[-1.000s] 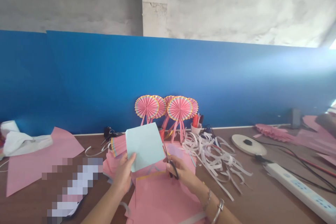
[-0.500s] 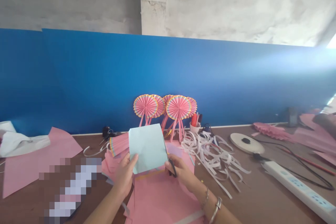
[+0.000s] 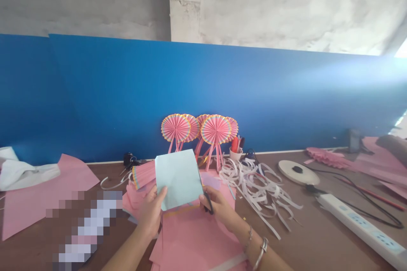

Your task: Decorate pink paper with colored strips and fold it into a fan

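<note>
Pale blue, roughly square paper sheet (image 3: pixel 178 180) sits raised over pink paper sheets (image 3: pixel 197 239), and from my remote feed I have its lower left edge pinched in my left hand (image 3: pixel 150 211). At its lower right corner my right hand (image 3: pixel 221 207) is curled around black-handled scissors (image 3: pixel 210 206), though I cannot tell whether it also grips the sheet. One second ago I saw the blades beside the right edge; now mainly the handle shows.
</note>
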### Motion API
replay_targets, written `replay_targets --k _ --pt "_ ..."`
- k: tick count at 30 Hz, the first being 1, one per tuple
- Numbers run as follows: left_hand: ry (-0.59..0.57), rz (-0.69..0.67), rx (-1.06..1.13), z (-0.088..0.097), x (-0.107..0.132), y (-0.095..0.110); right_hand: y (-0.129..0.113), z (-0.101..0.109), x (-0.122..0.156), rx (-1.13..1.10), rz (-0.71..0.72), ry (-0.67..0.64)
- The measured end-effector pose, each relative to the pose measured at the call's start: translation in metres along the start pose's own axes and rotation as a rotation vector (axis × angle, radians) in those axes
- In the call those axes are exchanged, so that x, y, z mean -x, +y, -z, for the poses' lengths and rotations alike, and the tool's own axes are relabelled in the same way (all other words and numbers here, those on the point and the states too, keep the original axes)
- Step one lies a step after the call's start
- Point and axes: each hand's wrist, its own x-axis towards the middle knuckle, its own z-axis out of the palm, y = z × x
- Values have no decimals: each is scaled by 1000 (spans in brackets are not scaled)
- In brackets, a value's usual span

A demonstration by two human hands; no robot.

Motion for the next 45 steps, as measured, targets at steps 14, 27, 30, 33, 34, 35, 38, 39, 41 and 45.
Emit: replay_targets --k 14,27,30,33,34,35,38,39,41,45 --pt "-18 101 116 -7 6 9 7 0 -4 -42 44 2" --pt "-16 86 101 -7 8 9 13 -1 -7 -36 61 27" --pt "-1 80 76 -8 8 10 13 -1 -7 -38 52 35" --pt "-1 73 63 -9 8 10 14 -2 -8 -40 39 47" --pt "-7 71 65 -9 8 10 13 -2 -8 -39 37 50" --pt "-12 68 67 -9 8 9 13 -2 -8 -39 36 52" --pt "-5 69 76 -9 7 9 13 -2 -7 -49 30 58" --pt "-2 72 82 -9 7 9 13 -2 -7 -52 25 60" --pt "0 80 96 -9 7 9 13 -2 -7 -55 17 64" --pt "1 78 92 -9 8 10 15 -2 -8 -56 3 70"
